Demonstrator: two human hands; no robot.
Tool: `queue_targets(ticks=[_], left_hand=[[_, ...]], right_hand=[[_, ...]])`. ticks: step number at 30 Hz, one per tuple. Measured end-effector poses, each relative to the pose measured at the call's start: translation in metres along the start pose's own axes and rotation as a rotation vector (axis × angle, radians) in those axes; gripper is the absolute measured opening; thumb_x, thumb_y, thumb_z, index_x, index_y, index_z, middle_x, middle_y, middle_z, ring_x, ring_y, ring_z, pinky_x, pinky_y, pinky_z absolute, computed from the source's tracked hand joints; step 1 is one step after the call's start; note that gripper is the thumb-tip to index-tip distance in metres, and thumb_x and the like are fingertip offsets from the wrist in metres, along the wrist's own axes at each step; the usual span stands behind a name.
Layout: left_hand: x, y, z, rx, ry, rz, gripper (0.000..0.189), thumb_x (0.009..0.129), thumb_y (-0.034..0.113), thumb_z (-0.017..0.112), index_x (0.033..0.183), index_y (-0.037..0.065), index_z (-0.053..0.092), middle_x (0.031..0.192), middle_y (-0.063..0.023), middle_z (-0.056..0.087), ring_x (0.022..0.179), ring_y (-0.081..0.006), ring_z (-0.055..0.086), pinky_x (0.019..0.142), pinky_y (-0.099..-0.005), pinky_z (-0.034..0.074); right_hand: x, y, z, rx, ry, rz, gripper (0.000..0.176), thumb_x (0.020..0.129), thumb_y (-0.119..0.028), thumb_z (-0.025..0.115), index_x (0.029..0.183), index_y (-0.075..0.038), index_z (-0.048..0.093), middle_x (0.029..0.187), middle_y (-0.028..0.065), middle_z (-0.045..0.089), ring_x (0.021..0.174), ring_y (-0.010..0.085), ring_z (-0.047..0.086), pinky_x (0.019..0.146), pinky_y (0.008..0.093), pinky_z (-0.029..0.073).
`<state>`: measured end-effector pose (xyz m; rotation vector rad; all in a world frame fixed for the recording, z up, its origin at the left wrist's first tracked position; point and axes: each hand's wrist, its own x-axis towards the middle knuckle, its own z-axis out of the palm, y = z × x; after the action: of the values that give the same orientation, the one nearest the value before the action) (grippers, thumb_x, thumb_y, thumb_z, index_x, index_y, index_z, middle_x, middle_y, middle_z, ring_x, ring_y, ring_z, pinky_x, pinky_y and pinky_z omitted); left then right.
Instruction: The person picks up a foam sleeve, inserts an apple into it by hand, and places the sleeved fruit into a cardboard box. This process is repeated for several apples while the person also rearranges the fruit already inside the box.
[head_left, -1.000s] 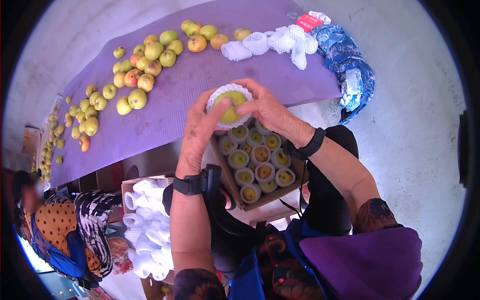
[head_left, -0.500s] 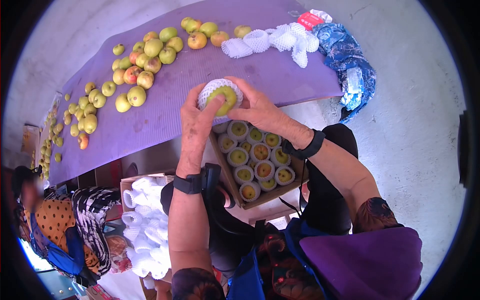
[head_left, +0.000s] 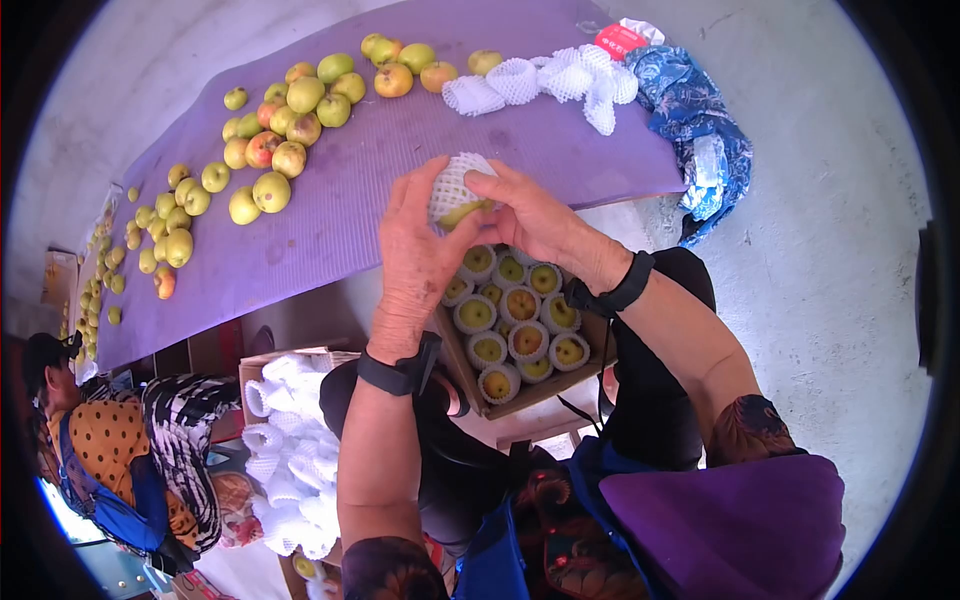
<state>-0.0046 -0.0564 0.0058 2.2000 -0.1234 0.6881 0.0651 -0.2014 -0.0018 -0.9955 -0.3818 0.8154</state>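
Observation:
An apple (head_left: 457, 214) in a white foam net sleeve (head_left: 456, 184) is held between both hands, over the near edge of the purple table. My left hand (head_left: 418, 235) wraps its left and lower side. On its right, my right hand (head_left: 525, 213) grips the apple, with the thumb or a finger across the netting. The sleeve covers most of the fruit, while some green skin shows at the lower edge. Just below the hands is a cardboard box (head_left: 488, 408) of sleeved apples (head_left: 520, 303); its far side is partly hidden by my hands.
Loose apples (head_left: 290, 125) spread over the left of the purple table (head_left: 390, 150). Empty foam sleeves (head_left: 560, 80) and a blue patterned cloth (head_left: 690, 110) lie at its right. A box of foam sleeves (head_left: 295, 450) stands by my left arm. Another person (head_left: 110, 440) sits at the left.
The apple has been turned in my hands, so netting now faces me where green skin showed. My left hand has shifted slightly right. The other person's head has turned.

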Motion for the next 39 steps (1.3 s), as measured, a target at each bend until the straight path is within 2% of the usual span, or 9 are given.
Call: queue_targets(ticks=[4, 9, 15, 21, 24, 26, 30, 34, 39], left_hand=[[0.0, -0.002, -0.001, 0.067, -0.035, -0.01, 0.068, 0.071, 0.013, 0.075, 0.132, 0.004, 0.046, 0.122, -0.0198, 0.053, 0.112, -0.0327, 0.055, 0.093, -0.0392, 0.045], [0.001, -0.019, -0.006, -0.845, 0.048, -0.515, 0.066, 0.093, 0.046, 0.053, 0.142, 0.007, 0.034, 0.133, -0.0145, 0.048, 0.119, -0.0205, 0.049, 0.093, -0.0382, 0.045], [-0.009, -0.022, 0.009, -0.959, -0.188, -0.618, 0.06, 0.095, 0.053, 0.042, 0.13, 0.004, 0.047, 0.118, -0.013, 0.058, 0.104, -0.0201, 0.06, 0.084, -0.034, 0.051], [0.0, -0.022, -0.003, -1.112, -0.175, -0.839, 0.06, 0.094, 0.056, 0.044, 0.124, 0.005, 0.052, 0.113, -0.0131, 0.062, 0.099, -0.0246, 0.064, 0.076, -0.0398, 0.058], [0.002, -0.023, -0.013, -1.047, -0.185, -0.881, 0.062, 0.093, 0.058, 0.042, 0.125, 0.006, 0.052, 0.114, -0.0125, 0.063, 0.1, -0.025, 0.065, 0.069, -0.0394, 0.059], [0.004, -0.023, -0.013, -1.027, -0.222, -0.888, 0.063, 0.093, 0.059, 0.04, 0.126, 0.006, 0.052, 0.113, -0.0116, 0.064, 0.098, -0.0242, 0.065, 0.068, -0.0386, 0.059], [0.005, -0.016, -0.008, -0.908, -0.27, -0.87, 0.066, 0.093, 0.063, 0.036, 0.124, 0.007, 0.053, 0.11, -0.01, 0.065, 0.096, -0.0219, 0.066, 0.067, -0.0371, 0.059], [0.006, -0.008, -0.012, -0.926, -0.23, -0.786, 0.071, 0.093, 0.063, 0.034, 0.126, 0.002, 0.047, 0.111, -0.0143, 0.063, 0.097, -0.0237, 0.066, 0.067, -0.0373, 0.06], [0.008, -0.009, -0.022, -1.039, -0.216, -0.589, 0.08, 0.091, 0.065, 0.038, 0.131, -0.004, 0.04, 0.117, -0.0192, 0.058, 0.097, -0.0254, 0.066, 0.068, -0.0345, 0.061]], right_hand=[[0.002, 0.003, -0.001, 0.051, 0.044, -0.076, 0.047, 0.092, -0.03, 0.058, 0.128, -0.004, 0.04, 0.114, 0.0115, 0.055, 0.096, 0.0214, 0.063, 0.076, 0.0347, 0.057], [0.001, -0.004, 0.0, 0.04, -0.001, -0.031, 0.05, 0.093, -0.024, 0.057, 0.133, -0.004, 0.036, 0.121, 0.0114, 0.052, 0.107, 0.0222, 0.059, 0.088, 0.0373, 0.052], [0.001, 0.003, 0.006, -0.51, 0.222, -0.138, 0.077, 0.083, -0.042, 0.068, 0.136, 0.002, 0.032, 0.114, 0.0142, 0.054, 0.093, 0.0199, 0.061, 0.067, 0.0291, 0.054], [-0.003, -0.019, 0.0, -0.47, -0.072, 0.086, 0.08, 0.082, -0.042, 0.067, 0.142, -0.005, 0.028, 0.123, 0.0162, 0.049, 0.105, 0.021, 0.055, 0.081, 0.0313, 0.051], [-0.005, -0.024, -0.003, -0.752, -0.086, 0.048, 0.083, 0.078, -0.037, 0.072, 0.142, -0.006, 0.029, 0.12, 0.0166, 0.053, 0.105, 0.0223, 0.056, 0.084, 0.0325, 0.05], [-0.005, -0.014, -0.007, -0.839, 0.015, -0.298, 0.082, 0.076, -0.029, 0.076, 0.142, -0.008, 0.032, 0.117, 0.0157, 0.056, 0.105, 0.0227, 0.057, 0.088, 0.033, 0.049], [-0.011, -0.011, -0.001, -0.927, -0.046, -0.316, 0.069, 0.078, -0.019, 0.074, 0.138, -0.012, 0.042, 0.119, 0.0105, 0.056, 0.107, 0.0188, 0.056, 0.093, 0.0333, 0.047], [-0.003, -0.008, -0.007, -0.841, -0.135, -0.408, 0.063, 0.074, -0.02, 0.075, 0.13, -0.007, 0.048, 0.103, 0.0118, 0.063, 0.095, 0.0181, 0.059, 0.085, 0.0304, 0.048], [-0.007, -0.019, -0.013, -0.581, -0.019, -0.383, 0.061, 0.08, -0.016, 0.072, 0.135, -0.009, 0.046, 0.12, 0.0064, 0.058, 0.112, 0.0162, 0.055, 0.096, 0.0314, 0.046]])
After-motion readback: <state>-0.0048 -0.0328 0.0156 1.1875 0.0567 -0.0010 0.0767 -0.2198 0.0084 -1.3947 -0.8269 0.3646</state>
